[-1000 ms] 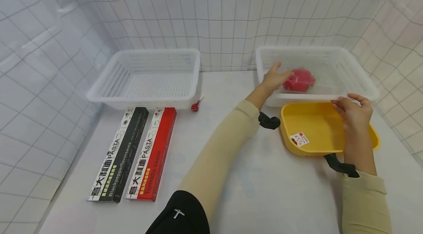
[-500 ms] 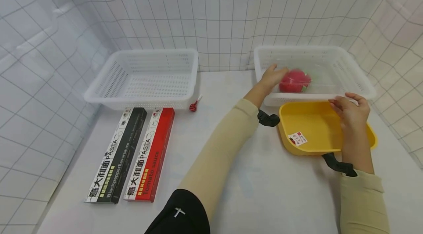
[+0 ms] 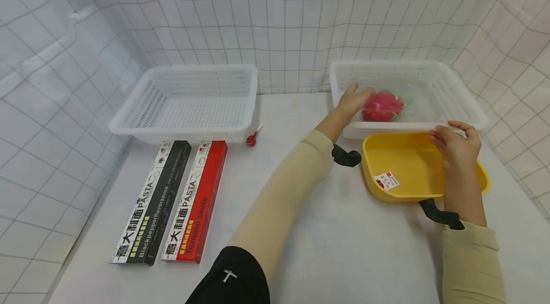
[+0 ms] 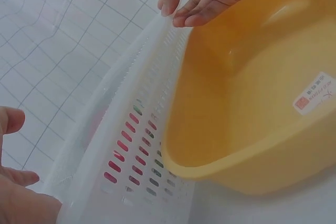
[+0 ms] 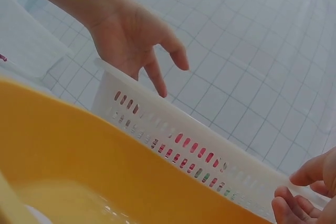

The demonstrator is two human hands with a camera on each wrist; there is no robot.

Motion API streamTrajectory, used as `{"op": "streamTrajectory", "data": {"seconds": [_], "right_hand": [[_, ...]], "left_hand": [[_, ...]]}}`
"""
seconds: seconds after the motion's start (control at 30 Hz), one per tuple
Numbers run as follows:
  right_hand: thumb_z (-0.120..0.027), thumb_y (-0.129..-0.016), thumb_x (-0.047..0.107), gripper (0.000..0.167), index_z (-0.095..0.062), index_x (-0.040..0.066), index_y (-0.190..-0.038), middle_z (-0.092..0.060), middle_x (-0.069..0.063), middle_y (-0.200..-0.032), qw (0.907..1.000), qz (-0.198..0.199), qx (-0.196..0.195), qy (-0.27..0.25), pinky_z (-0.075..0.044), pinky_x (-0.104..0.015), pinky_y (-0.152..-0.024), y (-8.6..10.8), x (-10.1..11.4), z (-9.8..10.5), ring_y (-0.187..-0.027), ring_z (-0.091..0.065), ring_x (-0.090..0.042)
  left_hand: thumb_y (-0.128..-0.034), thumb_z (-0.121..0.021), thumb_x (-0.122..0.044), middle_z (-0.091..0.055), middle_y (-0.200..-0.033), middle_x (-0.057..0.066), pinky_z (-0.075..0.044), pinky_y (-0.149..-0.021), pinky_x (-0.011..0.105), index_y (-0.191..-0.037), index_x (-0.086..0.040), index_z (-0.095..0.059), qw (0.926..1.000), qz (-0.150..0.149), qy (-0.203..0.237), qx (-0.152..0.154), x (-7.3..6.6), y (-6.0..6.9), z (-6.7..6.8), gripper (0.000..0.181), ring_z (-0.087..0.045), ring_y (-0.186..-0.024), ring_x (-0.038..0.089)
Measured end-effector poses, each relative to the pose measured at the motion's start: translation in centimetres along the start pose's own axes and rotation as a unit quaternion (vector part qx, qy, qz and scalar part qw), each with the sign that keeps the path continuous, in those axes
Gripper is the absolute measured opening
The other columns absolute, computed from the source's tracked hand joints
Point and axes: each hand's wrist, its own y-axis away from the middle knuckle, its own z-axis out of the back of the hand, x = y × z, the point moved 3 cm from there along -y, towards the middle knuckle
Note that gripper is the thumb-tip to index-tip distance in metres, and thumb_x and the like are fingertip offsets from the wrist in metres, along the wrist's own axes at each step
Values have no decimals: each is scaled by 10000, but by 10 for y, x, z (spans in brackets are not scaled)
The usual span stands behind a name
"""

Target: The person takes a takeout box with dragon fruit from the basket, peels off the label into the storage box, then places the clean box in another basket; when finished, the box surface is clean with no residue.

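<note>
In the head view my left hand reaches over the left end of the right-hand white basket, fingers spread and holding nothing. Just beside its fingertips, inside that basket, lies a pink-red fruit with green tips, which looks like a dragon fruit in clear plastic. Pink and green show through the basket slots in both wrist views. My right hand pinches the basket's front rim between thumb and fingers, as the left wrist view also shows. Below that hand stands a yellow plastic tub with a white label, against the basket's front.
Another white basket stands at the back left. Before it lie a black pasta box and a red pasta box, side by side. A red lollipop lies by that basket's right corner. Grid-patterned sheeting encloses the table.
My left hand has drawn slightly back from the fruit, which has shifted a little left and come to rest. The right hand stays on the rim.
</note>
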Motion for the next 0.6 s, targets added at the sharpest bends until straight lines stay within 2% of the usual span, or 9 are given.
{"op": "streamTrajectory", "data": {"seconds": [0.1, 0.33, 0.47, 0.6], "right_hand": [[-691, -819, -122, 392, -472, 100, -1057, -644, -109, -663, 10000, -44, -2, 75, -557, -273, -544, 0, -1, -2, -554, -678, -210], [-735, -818, -43, 369, -504, 125, -1052, -628, -44, -688, 9968, -76, -120, 791, -542, -251, -505, 0, 0, -8, -493, -615, -167], [-749, -809, -31, 398, -493, 141, -1059, -628, -25, -677, 9934, 13, -73, 1146, -536, -250, -488, 1, 3, -11, -457, -587, -169], [-764, -799, -16, 409, -503, 156, -1061, -640, -3, -674, 9872, 381, -39, 1547, -530, -234, -485, 6, 10, -18, -443, -590, -160]], "left_hand": [[-953, -559, -387, -381, -1521, 10, -347, -1083, 441, -1517, -198, -339, 9999, -49, 84, -109, 1, -1, 4, 635, -399, -1346, 204], [-947, -587, -358, -400, -1508, 8, -366, -1069, 412, -1493, -186, -389, 9985, -337, 217, -385, 3, -2, 17, 606, -413, -1335, 196], [-942, -590, -342, -408, -1504, 0, -382, -1054, 394, -1488, -179, -401, 9981, -504, 80, -350, 1, 0, 27, 601, -437, -1312, 194], [-950, -583, -315, -463, -1461, 41, -414, -1020, 385, -1484, -183, -412, 9975, -679, -113, -179, -1, 6, 38, 576, -481, -1265, 192]]}}
